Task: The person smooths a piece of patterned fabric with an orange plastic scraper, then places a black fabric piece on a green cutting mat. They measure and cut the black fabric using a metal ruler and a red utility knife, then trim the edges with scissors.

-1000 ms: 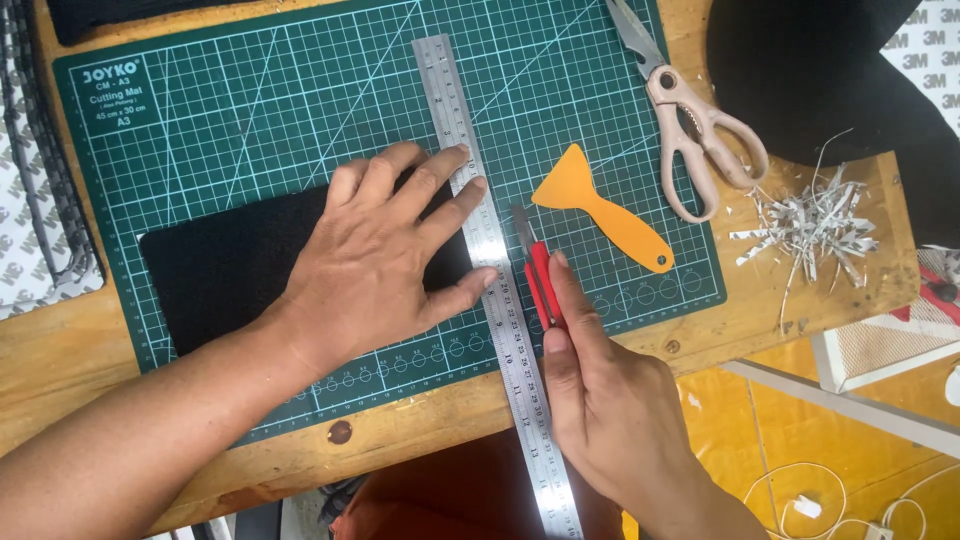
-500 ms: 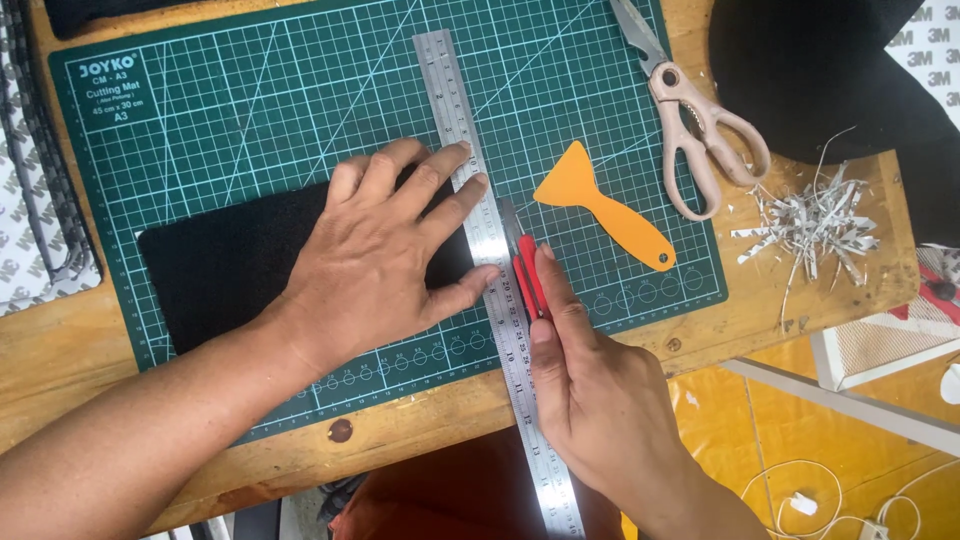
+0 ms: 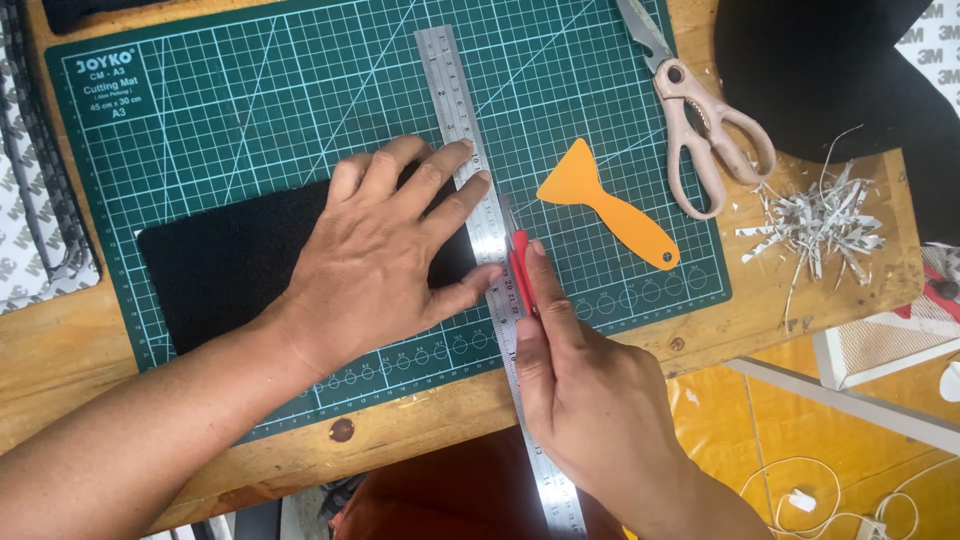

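Left hand [image 3: 385, 265] spread flat, pinning black fabric [image 3: 225, 265] and steel ruler [image 3: 480, 215] on green cutting mat [image 3: 250, 110], right hand [image 3: 585, 395] gripping red craft knife [image 3: 520, 272] against ruler's edge.

Cutting mat [image 3: 250, 110] on table [image 3: 60, 370]. Steel ruler [image 3: 480, 215] across mat, overhanging table's near edge. Fabric piece [image 3: 210, 270] left of ruler, under left hand [image 3: 385, 250]. Utility knife [image 3: 520, 270] just right of ruler, in right hand [image 3: 590, 400]. Scraper [image 3: 605, 205] farther right; scissors [image 3: 705, 120] beyond; paper scraps [image 3: 815, 220] rightmost.
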